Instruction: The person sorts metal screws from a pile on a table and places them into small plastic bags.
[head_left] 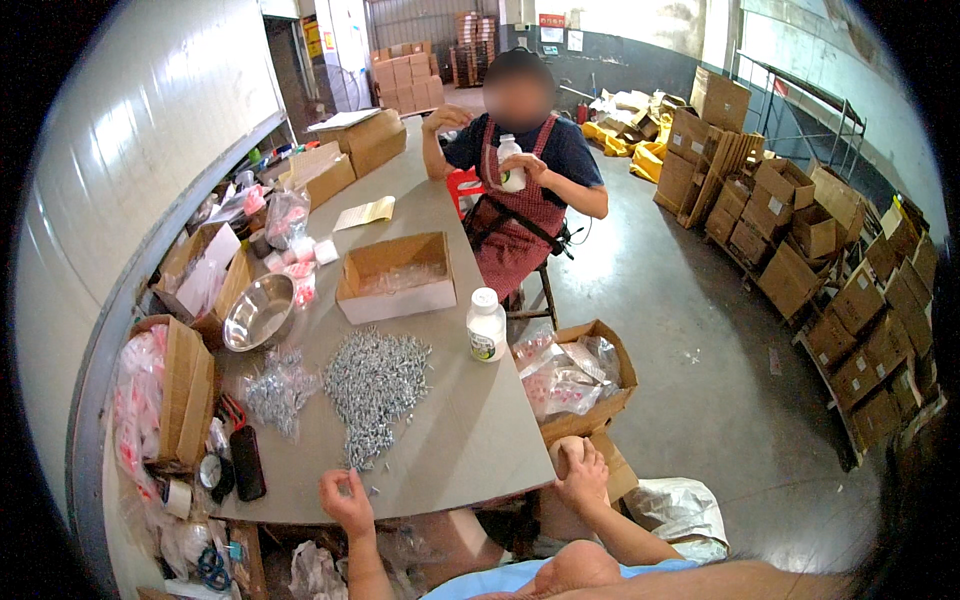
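At the near edge of the table [480,430] my left hand [347,503] is closed, fingertips pinched together beside the narrow tail of a pile of small silvery screw-like metal pieces [375,385]. Anything between those fingertips is too small to make out. My right hand [582,475] is off the table's right corner, its fingers curled; what they close on, if anything, I cannot make out. A white bottle with a white cap [486,328] stands upright beyond the pile. Left of the pile lies a clear plastic bag of similar pieces [275,392].
Across the table a seated person [520,190] holds another white bottle [510,165]. A low open carton [395,285], a steel bowl [258,312] and a black case [246,462] are on the table. A carton of plastic bags [575,375] stands beside its right edge.
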